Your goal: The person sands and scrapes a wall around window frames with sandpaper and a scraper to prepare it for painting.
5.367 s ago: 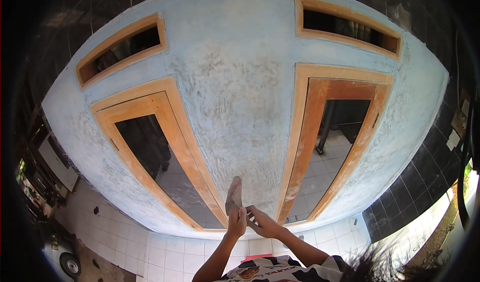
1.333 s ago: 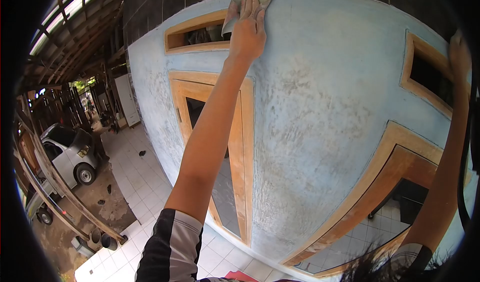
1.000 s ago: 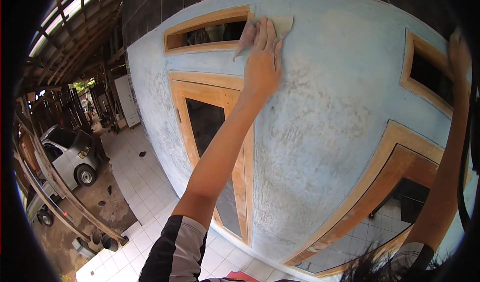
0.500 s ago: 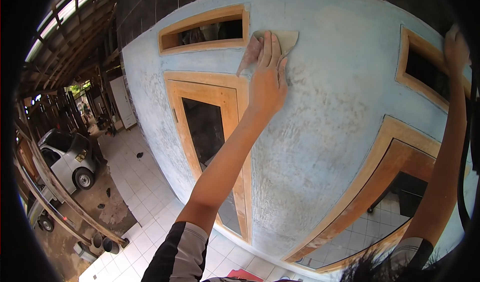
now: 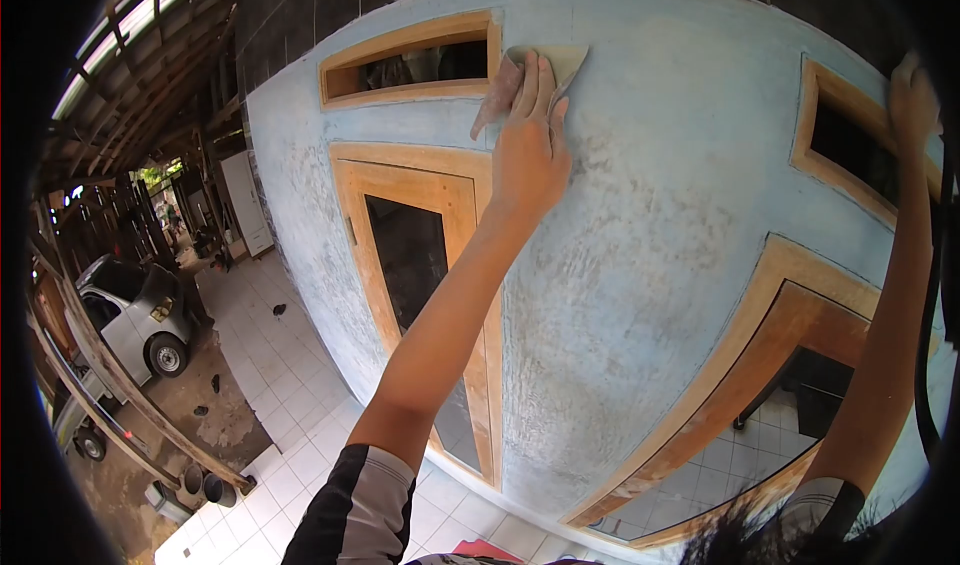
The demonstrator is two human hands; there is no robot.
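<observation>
Two bare arms reach up toward a pale blue wall (image 5: 640, 195) with worn, scuffed paint, seen from a head-worn camera looking upward. The left hand (image 5: 528, 150) presses a sheet of sandpaper (image 5: 560, 63) flat against the plaster, high up, just to the right of a narrow wood-framed vent opening (image 5: 410, 63). Its fingers are spread long over the sheet, pinning it rather than pinching it; one corner of the paper folds away from the wall on the left side of the fingers.

Half a second ago the hand and paper sat a little lower on the wall; they have now slid upward, nearer the wall's top edge. A second ago they were at about this same height. This reads as a back-and-forth rubbing stroke over one patch, so the sanding looks to be mid-way, not finished.

The right hand (image 5: 912, 95) is raised at the far right edge, resting on the frame of a second vent opening (image 5: 850, 140). Whether its fingers curl round the frame cannot be told.

Below the left arm stands a wooden door frame (image 5: 415, 265) with a dark opening. Far left, a grey car (image 5: 130, 310) is parked beside a white tiled floor (image 5: 290, 385).
</observation>
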